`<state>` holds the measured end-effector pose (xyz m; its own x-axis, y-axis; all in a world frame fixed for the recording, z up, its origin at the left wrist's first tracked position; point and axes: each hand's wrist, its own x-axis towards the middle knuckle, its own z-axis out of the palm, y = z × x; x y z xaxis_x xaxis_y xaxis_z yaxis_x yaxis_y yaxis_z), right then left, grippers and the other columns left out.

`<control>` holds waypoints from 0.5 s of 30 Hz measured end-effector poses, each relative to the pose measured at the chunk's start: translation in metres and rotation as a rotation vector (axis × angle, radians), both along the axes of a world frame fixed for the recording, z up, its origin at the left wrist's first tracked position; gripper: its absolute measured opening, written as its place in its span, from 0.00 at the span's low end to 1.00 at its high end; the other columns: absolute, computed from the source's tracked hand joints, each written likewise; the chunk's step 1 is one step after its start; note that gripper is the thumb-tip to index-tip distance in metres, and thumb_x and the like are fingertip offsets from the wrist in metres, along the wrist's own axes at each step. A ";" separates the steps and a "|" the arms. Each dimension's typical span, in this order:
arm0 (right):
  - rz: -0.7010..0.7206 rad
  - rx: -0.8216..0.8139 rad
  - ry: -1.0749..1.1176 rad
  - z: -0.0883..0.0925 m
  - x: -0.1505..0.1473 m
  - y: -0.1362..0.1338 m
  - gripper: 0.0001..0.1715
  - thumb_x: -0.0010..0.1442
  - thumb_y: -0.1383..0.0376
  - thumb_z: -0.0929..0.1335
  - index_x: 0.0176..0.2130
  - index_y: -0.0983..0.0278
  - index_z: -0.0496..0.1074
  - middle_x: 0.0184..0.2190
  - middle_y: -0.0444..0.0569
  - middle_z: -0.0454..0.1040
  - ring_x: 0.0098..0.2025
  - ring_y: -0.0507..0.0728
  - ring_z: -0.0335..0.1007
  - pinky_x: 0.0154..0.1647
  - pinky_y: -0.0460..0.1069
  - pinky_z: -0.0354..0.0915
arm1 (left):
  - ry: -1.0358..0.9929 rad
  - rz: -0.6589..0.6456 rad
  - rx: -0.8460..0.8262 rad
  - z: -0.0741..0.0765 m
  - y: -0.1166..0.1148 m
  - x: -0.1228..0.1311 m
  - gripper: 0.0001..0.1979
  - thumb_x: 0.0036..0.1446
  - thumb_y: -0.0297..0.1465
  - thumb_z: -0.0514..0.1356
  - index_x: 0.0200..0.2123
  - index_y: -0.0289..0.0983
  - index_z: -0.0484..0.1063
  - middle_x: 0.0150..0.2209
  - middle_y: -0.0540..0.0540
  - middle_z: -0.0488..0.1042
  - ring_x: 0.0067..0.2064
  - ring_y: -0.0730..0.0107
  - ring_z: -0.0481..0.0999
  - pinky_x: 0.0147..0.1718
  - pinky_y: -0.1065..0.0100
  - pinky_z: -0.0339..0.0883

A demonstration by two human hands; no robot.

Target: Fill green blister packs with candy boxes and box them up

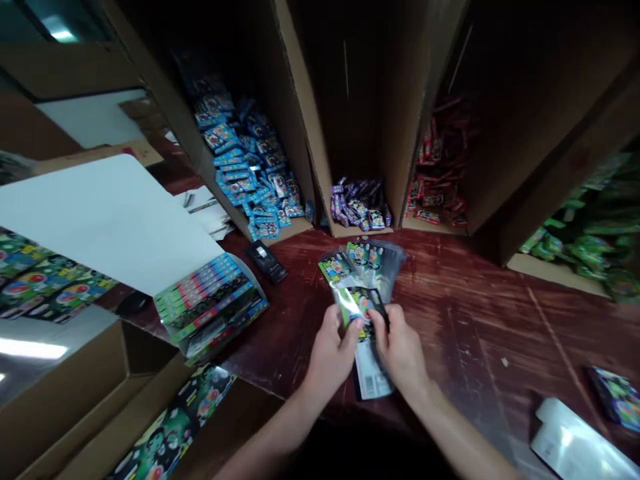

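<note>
Glossy packet [353, 302] in both hands [336, 348]

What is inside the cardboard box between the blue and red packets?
Purple packets lie heaped near the front of the cardboard box. Packets underneath are covered, and the box's dark back cannot be made out.

No words or numbers legible. Barcode [369, 385] on pale packet [379, 368], digits too small. Lettering on fanned pouches [369, 256] blurred. Print on blue sachets [243, 183], purple sachets [359, 208], boxed packets [203, 287]: unreadable.
</note>
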<state>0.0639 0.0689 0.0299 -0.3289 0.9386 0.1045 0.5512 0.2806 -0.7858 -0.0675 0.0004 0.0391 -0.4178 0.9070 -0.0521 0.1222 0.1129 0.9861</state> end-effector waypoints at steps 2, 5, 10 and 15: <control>-0.095 0.011 0.008 -0.012 -0.004 0.003 0.21 0.70 0.47 0.59 0.43 0.59 0.67 0.35 0.54 0.80 0.35 0.65 0.80 0.29 0.52 0.65 | 0.033 0.004 -0.017 -0.012 -0.005 0.011 0.25 0.67 0.41 0.58 0.63 0.40 0.61 0.60 0.39 0.73 0.56 0.60 0.76 0.56 0.61 0.67; -0.135 -0.063 0.090 -0.028 -0.006 0.011 0.21 0.70 0.46 0.58 0.42 0.59 0.65 0.35 0.54 0.81 0.36 0.65 0.80 0.31 0.52 0.67 | 0.044 -0.084 -0.114 -0.029 -0.011 0.019 0.21 0.70 0.42 0.51 0.62 0.42 0.61 0.58 0.38 0.74 0.52 0.59 0.78 0.52 0.61 0.70; -0.031 -0.078 -0.005 -0.030 0.013 0.044 0.28 0.68 0.45 0.61 0.58 0.59 0.62 0.49 0.57 0.78 0.46 0.64 0.79 0.40 0.56 0.73 | 0.242 -0.197 -0.141 -0.024 0.013 -0.032 0.29 0.68 0.43 0.54 0.68 0.42 0.58 0.62 0.36 0.70 0.61 0.52 0.72 0.60 0.56 0.64; 0.043 0.224 -0.176 -0.011 0.026 0.136 0.31 0.67 0.45 0.63 0.62 0.58 0.61 0.57 0.57 0.71 0.56 0.67 0.72 0.54 0.61 0.70 | 1.128 0.004 -0.191 0.022 0.126 -0.145 0.30 0.69 0.37 0.53 0.70 0.32 0.56 0.68 0.31 0.61 0.69 0.50 0.59 0.67 0.53 0.54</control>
<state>0.0897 0.2053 0.0185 -0.3996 0.8831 0.2458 0.6571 0.4629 -0.5950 -0.2123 0.1261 0.0614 -0.3171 0.9231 0.2175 0.9261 0.2518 0.2811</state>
